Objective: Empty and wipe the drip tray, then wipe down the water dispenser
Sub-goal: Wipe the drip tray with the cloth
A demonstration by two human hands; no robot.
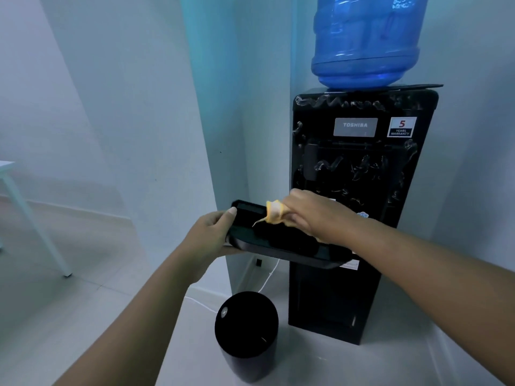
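Observation:
A black drip tray (pixel 281 247) is held in the air in front of the black water dispenser (pixel 362 190), roughly level. My left hand (pixel 214 232) grips the tray's left end, thumb on its top rim. My right hand (pixel 309 213) is closed on a yellow cloth (pixel 274 211) and presses it into the tray's upper side. The dispenser stands against the wall with a blue water bottle (pixel 365 40) on top. Its tap area is partly hidden behind my right hand.
A round black bin (pixel 246 330) stands on the floor below the tray, left of the dispenser. A white cable (pixel 269 277) runs along the floor by the wall corner. A white table leg (pixel 39 227) is at the far left.

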